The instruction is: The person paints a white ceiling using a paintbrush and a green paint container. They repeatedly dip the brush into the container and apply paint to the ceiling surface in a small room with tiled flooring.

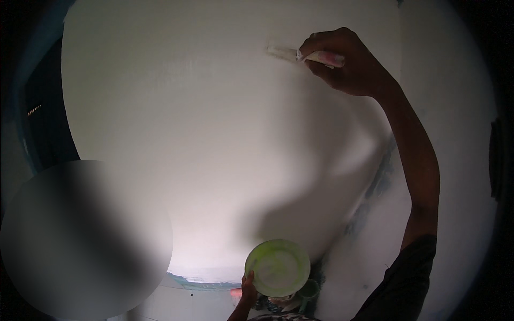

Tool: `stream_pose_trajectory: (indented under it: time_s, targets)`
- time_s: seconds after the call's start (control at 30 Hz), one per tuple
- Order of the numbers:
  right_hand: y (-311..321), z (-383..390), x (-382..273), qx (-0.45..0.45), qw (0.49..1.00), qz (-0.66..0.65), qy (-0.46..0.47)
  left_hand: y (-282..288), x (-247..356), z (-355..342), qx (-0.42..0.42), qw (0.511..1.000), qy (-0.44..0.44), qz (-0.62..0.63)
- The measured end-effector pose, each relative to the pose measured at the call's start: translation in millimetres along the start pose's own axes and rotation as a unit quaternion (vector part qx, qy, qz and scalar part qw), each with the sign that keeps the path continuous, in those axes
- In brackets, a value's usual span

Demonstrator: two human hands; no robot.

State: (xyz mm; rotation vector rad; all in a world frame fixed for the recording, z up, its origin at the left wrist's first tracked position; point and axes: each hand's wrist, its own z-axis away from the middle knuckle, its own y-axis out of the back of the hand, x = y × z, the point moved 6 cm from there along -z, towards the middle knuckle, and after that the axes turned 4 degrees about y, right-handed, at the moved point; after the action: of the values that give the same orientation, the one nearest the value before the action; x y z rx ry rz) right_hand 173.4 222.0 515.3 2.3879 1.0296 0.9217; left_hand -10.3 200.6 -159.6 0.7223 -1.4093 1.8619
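High on the white wall (214, 117), my right hand (342, 61) is closed round the handle of a putty knife (284, 53). Its pale, smeared blade points left and lies at the wall's surface; the handle is whitish with a pink-red patch. Low in the middle, my left hand (249, 289) grips the left rim of a light green round plate (279, 246). White paste-like residue is smeared over the plate's face. My right arm casts a broad shadow on the wall below the knife.
A second wall (450, 107) meets this one at a corner on the right, with blue-grey patches along the joint. A greenish container (309, 290) stands below the plate. A dark opening (48, 107) lies left. A blurred grey disc (85, 241) hides the lower left.
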Motion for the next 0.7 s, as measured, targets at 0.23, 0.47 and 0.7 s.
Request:
stream_pose_trajectory:
  time_s: [0.23,0.47,0.7]
  targets:
    - [49.3,-13.5,29.4,0.111,0.992,0.059,-0.012,2.4,-9.2,-2.2,-0.007,1.0,-0.016,-0.017]
    - [75.2,-22.2,46.5,0.206,0.939,0.276,0.016,13.0,-32.3,-12.3,-0.012,1.0,0.0,0.018]
    - [7.8,71.7,27.7,-0.074,0.991,0.007,-0.107,-7.3,-39.4,-17.3,0.02,1.0,0.002,0.01]
